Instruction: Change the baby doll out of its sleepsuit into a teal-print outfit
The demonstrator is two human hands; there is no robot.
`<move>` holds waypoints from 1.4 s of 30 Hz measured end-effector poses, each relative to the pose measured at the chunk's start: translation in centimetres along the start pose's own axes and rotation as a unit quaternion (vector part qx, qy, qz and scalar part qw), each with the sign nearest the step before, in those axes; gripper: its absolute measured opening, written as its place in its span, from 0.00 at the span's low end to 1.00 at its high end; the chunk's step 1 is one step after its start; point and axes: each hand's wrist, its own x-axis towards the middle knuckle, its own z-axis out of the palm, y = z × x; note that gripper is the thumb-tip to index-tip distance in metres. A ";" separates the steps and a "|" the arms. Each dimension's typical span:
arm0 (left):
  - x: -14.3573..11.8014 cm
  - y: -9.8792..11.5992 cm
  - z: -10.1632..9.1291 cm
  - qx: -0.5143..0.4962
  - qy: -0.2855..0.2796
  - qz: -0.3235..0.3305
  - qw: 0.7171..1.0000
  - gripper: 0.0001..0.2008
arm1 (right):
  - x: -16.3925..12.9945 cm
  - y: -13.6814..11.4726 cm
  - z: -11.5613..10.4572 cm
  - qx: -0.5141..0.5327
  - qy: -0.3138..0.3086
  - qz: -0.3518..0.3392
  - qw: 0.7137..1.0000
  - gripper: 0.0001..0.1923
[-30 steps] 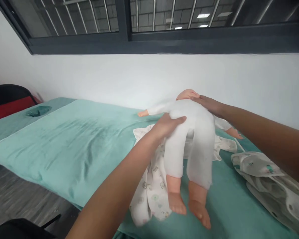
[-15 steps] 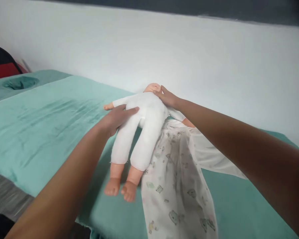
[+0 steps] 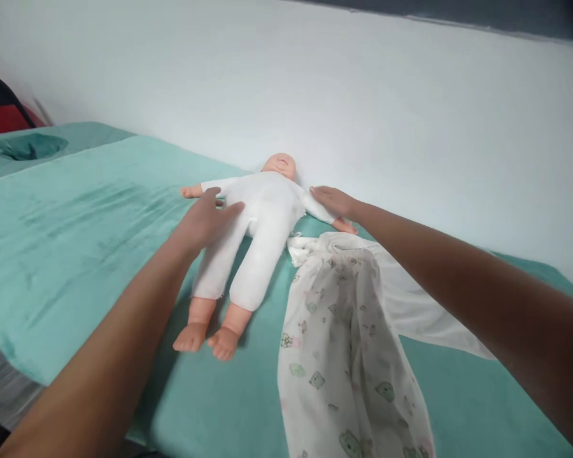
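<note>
A baby doll point(image 3: 258, 222) with a white cloth body lies on its back on the teal bed cover point(image 3: 76, 242), head toward the wall. My left hand point(image 3: 203, 219) rests flat on the doll's hip and side, fingers spread. My right hand point(image 3: 332, 200) lies flat on the doll's far arm near the shoulder. A white printed baby garment point(image 3: 348, 337) is spread on the cover just right of the doll, reaching the near edge.
A white wall point(image 3: 363, 102) runs right behind the doll's head. A dark teal cloth point(image 3: 26, 147) lies far left on the bed. Something red and black point(image 3: 0, 114) stands at the far left. The bed's near edge drops to grey floor at lower left.
The doll was carried left off the printed garment and laid flat on the cover. My right hand slid from its head to its arm; my left hand stayed at the hip.
</note>
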 end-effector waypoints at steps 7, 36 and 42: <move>-10.1 10.2 1.7 0.159 -0.139 0.095 0.973 0.22 | -9.5 9.5 -2.3 -0.130 0.023 0.097 0.987 0.27; -14.7 22.1 9.2 0.150 -0.041 0.326 0.932 0.13 | -31.6 1.5 -14.2 0.055 0.021 -0.141 0.988 0.13; -15.7 25.8 5.2 0.146 0.070 0.251 0.954 0.11 | -32.8 4.3 -12.3 0.037 0.052 0.012 0.998 0.21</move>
